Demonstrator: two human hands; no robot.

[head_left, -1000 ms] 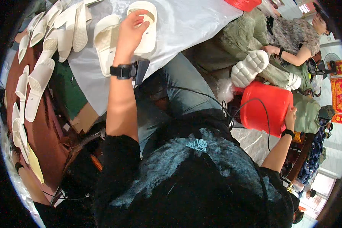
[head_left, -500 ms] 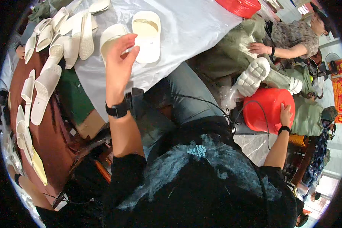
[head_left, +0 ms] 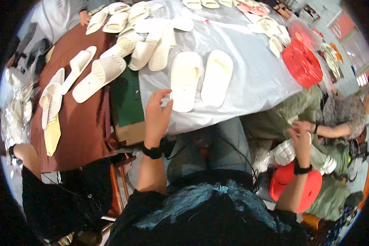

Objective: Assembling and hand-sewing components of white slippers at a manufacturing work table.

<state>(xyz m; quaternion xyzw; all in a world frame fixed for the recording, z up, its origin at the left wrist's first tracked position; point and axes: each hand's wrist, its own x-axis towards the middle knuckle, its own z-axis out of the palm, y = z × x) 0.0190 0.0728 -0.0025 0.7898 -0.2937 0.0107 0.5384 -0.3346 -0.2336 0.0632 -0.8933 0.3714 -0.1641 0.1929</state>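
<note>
A pair of white slide slippers lies side by side on the plastic-covered table in front of me, a left slipper and a right slipper. My left hand is at the near left edge of the left slipper, thumb and fingers apart, with nothing in it. My right hand is raised over a red plastic stool, close to a co-worker's hand. A small white patch shows by its fingers, which are too blurred to read. White padded slippers are beside the stool.
More white slippers lie along the brown cloth at the left, and others at the far right. A red plastic bag sits at the table's right edge. Co-workers sit on both sides, one arm close at the left.
The view has shifted, showing more of the table. My right hand has left the red stool and moved up toward the co-worker's hand. My left hand has drawn back from over the left slipper.
</note>
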